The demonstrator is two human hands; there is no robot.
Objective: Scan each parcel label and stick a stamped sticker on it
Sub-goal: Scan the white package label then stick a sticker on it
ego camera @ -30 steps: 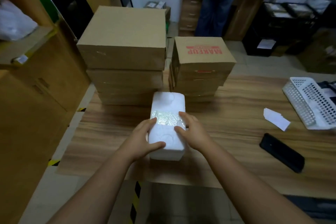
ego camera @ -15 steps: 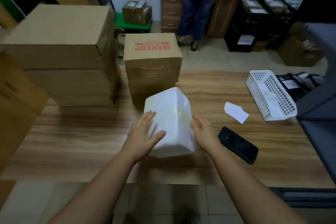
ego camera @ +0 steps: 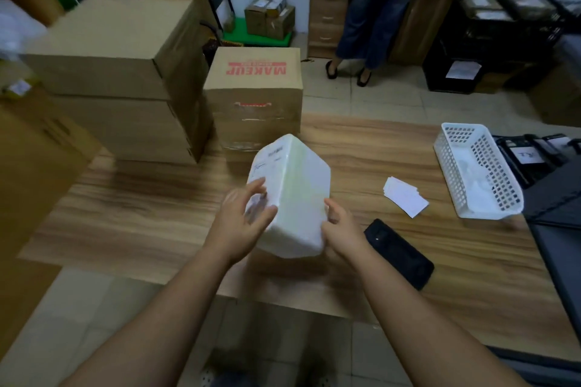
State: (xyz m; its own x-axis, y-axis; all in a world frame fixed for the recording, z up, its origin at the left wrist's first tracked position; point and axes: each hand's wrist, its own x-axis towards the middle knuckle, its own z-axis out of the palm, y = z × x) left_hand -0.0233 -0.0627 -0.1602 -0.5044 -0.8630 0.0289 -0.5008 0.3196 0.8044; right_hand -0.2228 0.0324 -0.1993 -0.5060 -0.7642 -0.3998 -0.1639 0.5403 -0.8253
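Counter: I see a long wood-grain counter (ego camera: 393, 148) carrying everything; big brown cardboard cartons (ego camera: 113, 72) stacked far left, a smaller brown carton printed MAKEUP (ego camera: 256, 94) just right of them.
Parcel: the white plastic-wrapped block parcel (ego camera: 298, 198) is tilted up on a near edge, centre of the counter, just near of the MAKEUP carton.
Basket: a white perforated plastic basket (ego camera: 478, 173) sits far right.
Scanner: I take the flat black handheld device (ego camera: 399, 253) lying right of the parcel for the scanner; untouched.
Stickers: small white paper slips (ego camera: 405, 198) lie between parcel and basket; I cannot tell if they are stamped.
Label: a printed label (ego camera: 267, 166) shows on the parcel's left face.
Progress: early by my judgement; no scan, no sticker visible on this parcel.
Grip: my left hand (ego camera: 242, 223) presses its fingers on the label face; my right hand (ego camera: 341, 229) cups the near right corner, so the parcel sits between both.
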